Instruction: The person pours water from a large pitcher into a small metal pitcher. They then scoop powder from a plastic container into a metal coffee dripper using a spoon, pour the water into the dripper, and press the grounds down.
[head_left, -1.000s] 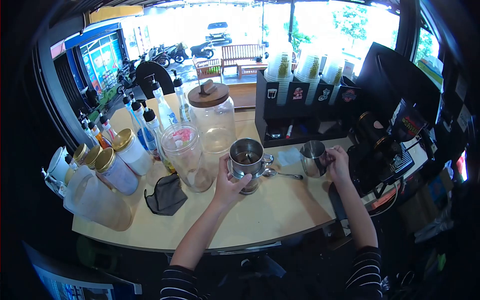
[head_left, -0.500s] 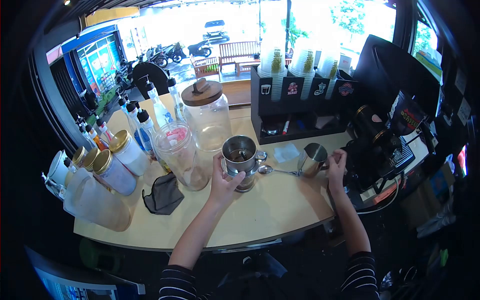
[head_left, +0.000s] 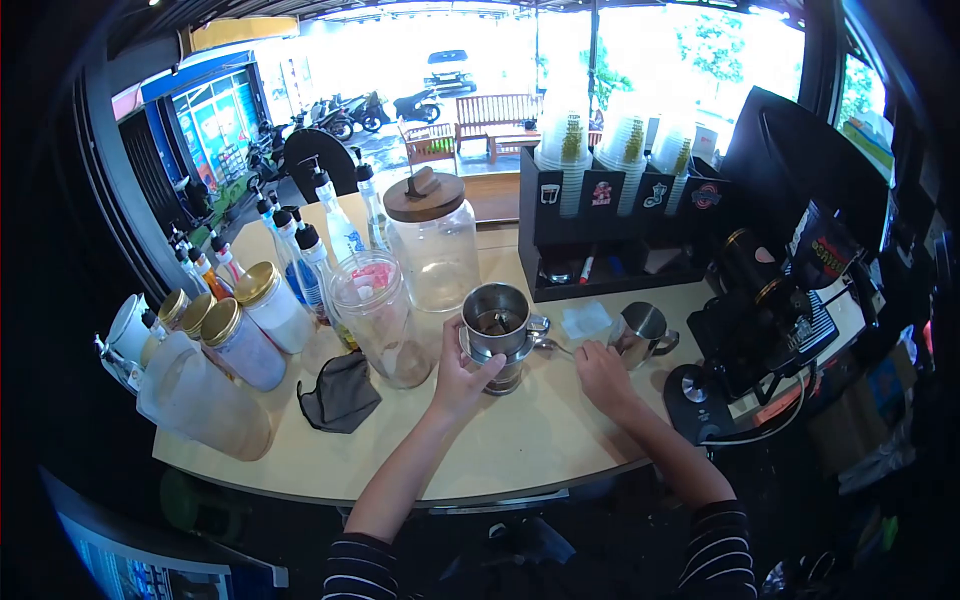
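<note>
Left hand (head_left: 464,384) holds metal cup (head_left: 497,337); right hand (head_left: 606,378) (grip unclear) covers the spoon's handle (head_left: 563,349).

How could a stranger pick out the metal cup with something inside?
On the pale counter, look near the middle for the left hand, which holds a stack. The metal cup tops that stack, unlike the metal pitcher to its right, which stands directly on the counter.

a café counter (head_left: 520,450) with stacked cups (head_left: 564,150), pump bottles (head_left: 340,228)
</note>
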